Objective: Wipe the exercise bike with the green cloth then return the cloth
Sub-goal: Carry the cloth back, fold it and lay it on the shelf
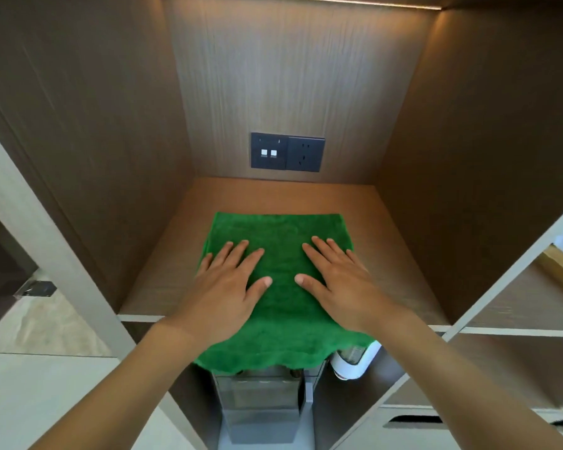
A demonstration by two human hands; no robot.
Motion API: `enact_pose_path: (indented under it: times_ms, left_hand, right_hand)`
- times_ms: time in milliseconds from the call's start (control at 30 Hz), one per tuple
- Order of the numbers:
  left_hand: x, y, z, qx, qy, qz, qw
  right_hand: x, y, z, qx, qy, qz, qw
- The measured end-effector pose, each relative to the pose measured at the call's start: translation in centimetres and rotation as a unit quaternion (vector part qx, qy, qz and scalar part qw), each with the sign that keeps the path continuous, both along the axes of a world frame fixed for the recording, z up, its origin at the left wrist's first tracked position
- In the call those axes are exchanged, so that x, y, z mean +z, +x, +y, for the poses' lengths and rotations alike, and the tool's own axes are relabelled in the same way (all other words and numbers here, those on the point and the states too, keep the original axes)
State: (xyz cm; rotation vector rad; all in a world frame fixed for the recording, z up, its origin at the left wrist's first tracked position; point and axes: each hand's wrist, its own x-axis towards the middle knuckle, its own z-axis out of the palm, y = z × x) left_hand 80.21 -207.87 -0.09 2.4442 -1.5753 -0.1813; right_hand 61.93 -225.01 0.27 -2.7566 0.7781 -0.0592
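Cloth [283, 254] lies flat on the shelf [163, 284], front edge hanging over. My left hand [228, 284] and right hand [338, 280] rest on it, palms open, gripping nothing. Looks soft, light, floppy; I'd pinch the overhanging edge.

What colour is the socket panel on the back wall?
Black socket panel, with two small white squares; head view.
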Motion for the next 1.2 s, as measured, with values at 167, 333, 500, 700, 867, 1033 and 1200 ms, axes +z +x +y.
enact_pose_path:
  times_ms: [167, 333, 500, 700, 867, 1033, 1200]
  left_hand:
    - [0.1, 2.6, -3.1, -0.014, 0.015, -0.004, 1.000]
    - [0.1, 2.0, -2.3, -0.017, 0.019, -0.008, 1.000]
    - [-0.4, -1.6, 2.4, -0.029, 0.006, -0.015, 0.999]
    - [-0.2, -3.4, 4.2, -0.034, 0.042, -0.040, 0.998]
    - [0.2, -1.5, 1.6, -0.039, 0.035, 0.006, 0.999]
    - [-0.2, 2.6, -4.3, -0.031, 0.052, -0.001, 0.998]
    - [-0.3, 6.0, -8.7, -0.037, 0.044, -0.007, 0.998]
  right_hand:
    - [0.7, 2.1, -2.8, -0.007, -0.003, 0.027, 1.000]
    - [0.8, 0.9, -1.6, -0.008, -0.005, 0.021, 1.000]
    - [-0.5, -4.0, 2.9, 0.003, -0.039, 0.001, 0.999]
    - [-0.9, -6.5, 4.4, 0.015, -0.076, 0.003, 0.997]
    - [0.6, -3.3, 0.9, 0.007, -0.004, 0.013, 1.000]
    - [1.7, 0.6, -4.0, 0.001, 0.011, 0.040, 0.999]
    - [1.9, 3.4, -7.5, -0.011, 0.003, 0.049, 0.999]
